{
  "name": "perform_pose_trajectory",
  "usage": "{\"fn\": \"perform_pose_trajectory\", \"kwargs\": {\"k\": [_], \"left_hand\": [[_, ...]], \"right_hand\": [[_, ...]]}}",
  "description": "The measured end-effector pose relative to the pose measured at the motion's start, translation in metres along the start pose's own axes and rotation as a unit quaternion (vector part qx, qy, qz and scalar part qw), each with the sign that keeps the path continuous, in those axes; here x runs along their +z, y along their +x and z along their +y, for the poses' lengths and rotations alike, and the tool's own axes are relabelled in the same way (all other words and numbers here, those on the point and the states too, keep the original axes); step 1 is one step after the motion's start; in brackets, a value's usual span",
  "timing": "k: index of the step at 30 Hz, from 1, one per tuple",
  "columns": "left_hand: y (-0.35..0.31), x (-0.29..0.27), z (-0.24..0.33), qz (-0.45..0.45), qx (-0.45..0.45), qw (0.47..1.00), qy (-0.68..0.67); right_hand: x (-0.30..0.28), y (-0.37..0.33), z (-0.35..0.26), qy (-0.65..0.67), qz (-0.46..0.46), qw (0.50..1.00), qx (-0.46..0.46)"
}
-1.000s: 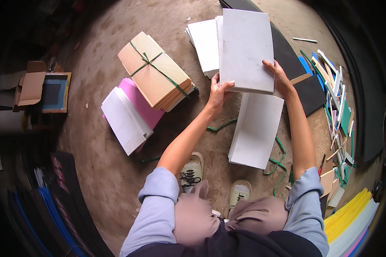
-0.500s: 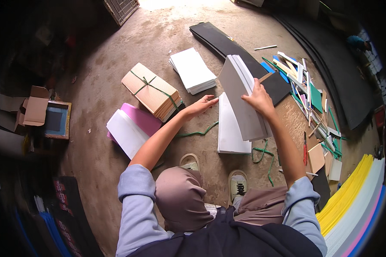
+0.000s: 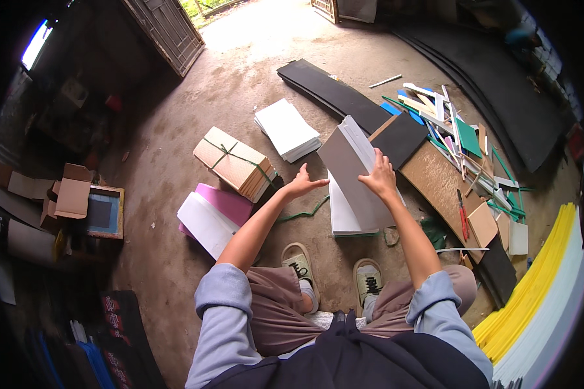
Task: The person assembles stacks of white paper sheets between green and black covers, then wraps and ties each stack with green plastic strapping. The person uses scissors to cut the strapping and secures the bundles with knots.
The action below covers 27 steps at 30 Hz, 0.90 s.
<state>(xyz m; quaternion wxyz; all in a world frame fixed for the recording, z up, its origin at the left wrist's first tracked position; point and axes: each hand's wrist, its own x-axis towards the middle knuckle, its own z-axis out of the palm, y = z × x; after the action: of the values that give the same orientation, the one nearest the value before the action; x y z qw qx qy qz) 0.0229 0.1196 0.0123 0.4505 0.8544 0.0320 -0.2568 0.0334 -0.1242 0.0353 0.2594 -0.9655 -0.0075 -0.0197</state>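
My right hand (image 3: 379, 177) grips the right edge of a thick bundle of stiff sheets (image 3: 345, 167), grey on the face toward me with white layers behind. The bundle leans at a slant over a stack of white sheets (image 3: 341, 211) on the floor and hides part of it. To the left, my left hand (image 3: 303, 184) is open, thumb and fingers spread, its fingertips close to the white stack's left edge. A green cord (image 3: 303, 212) trails on the floor beneath my left wrist. Whether the bundle's lower edge rests fully on the stack I cannot tell.
Left of my hands lie a cord-tied bundle of brown boards (image 3: 233, 160) and white sheets (image 3: 206, 220) on pink ones (image 3: 225, 200). Farther off sits another white stack (image 3: 287, 129). Black sheets (image 3: 334, 89), mixed offcuts (image 3: 457, 133) and a red-handled cutting tool (image 3: 462, 217) lie at the right.
The sheet bundle in my right hand has come lower over the white stack. My left hand's fingers have spread wider. The view has tilted up, showing more of the doorway.
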Motion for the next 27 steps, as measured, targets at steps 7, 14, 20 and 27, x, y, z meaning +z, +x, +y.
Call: {"fn": "perform_pose_trajectory", "kwargs": {"k": [7,14,20,27], "left_hand": [[0.011,0.008,0.05,-0.05,0.238,0.931,-0.272],[0.023,0.093,0.003,0.097,0.315,0.918,-0.218],[0.029,0.064,-0.004,0.113,0.31,0.942,-0.064],[0.017,0.099,0.028,0.096,0.108,0.908,-0.394]], "right_hand": [[-0.045,-0.009,0.003,0.507,-0.062,0.852,-0.116],[0.045,-0.015,0.098,0.344,-0.077,0.925,-0.14],[0.004,-0.024,0.046,0.439,-0.142,0.878,-0.13],[0.023,-0.014,0.062,0.465,-0.087,0.875,0.108]]}}
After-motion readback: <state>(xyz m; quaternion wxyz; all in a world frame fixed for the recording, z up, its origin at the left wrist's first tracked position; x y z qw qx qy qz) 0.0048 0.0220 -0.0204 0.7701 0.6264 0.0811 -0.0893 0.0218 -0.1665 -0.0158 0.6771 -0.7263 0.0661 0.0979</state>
